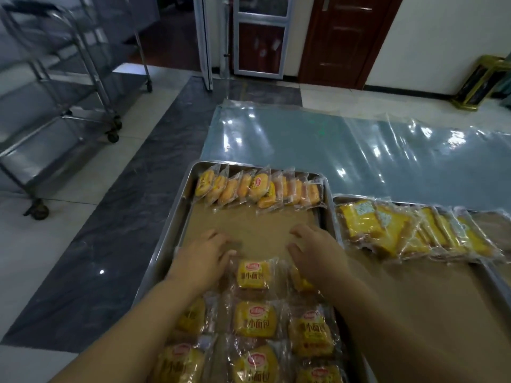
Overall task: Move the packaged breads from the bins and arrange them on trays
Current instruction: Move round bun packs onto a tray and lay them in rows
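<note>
A steel tray [177, 214] lined with brown paper lies in front of me. A row of yellow packaged breads [257, 187] stands overlapped along its far edge. Several more packaged breads [253, 275] lie flat in rows at the near end. My left hand [204, 258] rests palm down over the left column with its fingers spread. My right hand [315, 255] lies palm down over the right column, partly covering a package [300, 281]. Neither hand visibly grips anything. A second tray [338, 200] on the right holds a slanted row of larger yellow packages [409, 230].
Both trays lie on a floor area covered by a shiny plastic sheet [359, 150]. A wheeled steel rack [69, 87] stands at the left on the tiled floor. A glass door [260, 34] and a brown wooden door [345, 37] are at the back.
</note>
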{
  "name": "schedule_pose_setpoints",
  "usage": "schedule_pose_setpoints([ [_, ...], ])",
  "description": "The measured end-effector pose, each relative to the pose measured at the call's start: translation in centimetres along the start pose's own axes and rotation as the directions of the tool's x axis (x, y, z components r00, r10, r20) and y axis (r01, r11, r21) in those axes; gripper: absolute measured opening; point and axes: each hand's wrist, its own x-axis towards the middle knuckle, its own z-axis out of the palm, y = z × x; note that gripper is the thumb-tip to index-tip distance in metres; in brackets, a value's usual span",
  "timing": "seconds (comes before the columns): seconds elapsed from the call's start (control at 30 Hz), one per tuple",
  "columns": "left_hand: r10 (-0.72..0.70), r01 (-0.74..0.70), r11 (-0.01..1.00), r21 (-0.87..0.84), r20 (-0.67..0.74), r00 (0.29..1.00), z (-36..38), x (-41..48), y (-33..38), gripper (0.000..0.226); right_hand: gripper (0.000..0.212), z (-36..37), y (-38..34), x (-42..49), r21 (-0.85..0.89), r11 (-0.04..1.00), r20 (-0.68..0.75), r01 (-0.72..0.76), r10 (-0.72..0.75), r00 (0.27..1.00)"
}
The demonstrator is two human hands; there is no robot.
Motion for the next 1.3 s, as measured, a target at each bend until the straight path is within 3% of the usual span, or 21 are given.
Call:
schedule_pose_setpoints([
  [0.4, -0.099, 0.097, 0.995, -0.026, -0.078, 0.992, -3.5, 8.5, -5.8, 0.029, 0.024, 3.4, -7.0, 11.8, 0.031, 0.952, -0.086, 0.303, -0.3, 0.95],
  [0.53, -0.113, 0.108, 0.992, -0.064, -0.081, 0.99, -2.8, 11.8, -7.3, 0.032, 0.032, 5.6, -9.5, 14.9, 0.021, 0.923, -0.021, 0.383, -0.383, 0.924],
  [0.7, -0.056, 0.053, 0.997, -0.052, -0.044, 0.997, -1.4, 13.9, -8.3, 0.037, 0.034, 7.3, -9.9, 17.2, 0.008, 0.91, 0.016, 0.415, -0.415, 0.91],
  [0.87, 0.017, -0.023, 0.998, -0.062, -0.099, 0.995, -0.7, 14.0, -9.1, 0.033, 0.018, 7.9, -8.3, 17.1, 0.039, 0.904, 0.018, 0.426, -0.427, 0.904],
  [1.07, -0.085, 0.044, 0.982, -0.185, -0.221, 0.972, -1.6, 12.1, -9.2, 0.019, 0.008, 7.3, -8.3, 16.0, 0.133, 0.909, -0.135, 0.395, -0.378, 0.916],
  [1.3, -0.114, 0.034, 0.963, -0.268, -0.29, 0.95, -3.2, 7.4, -8.7, 0.01, 0.006, 4.7, -8.2, 12.2, 0.147, 0.87, -0.401, 0.47, -0.382, 0.833],
])
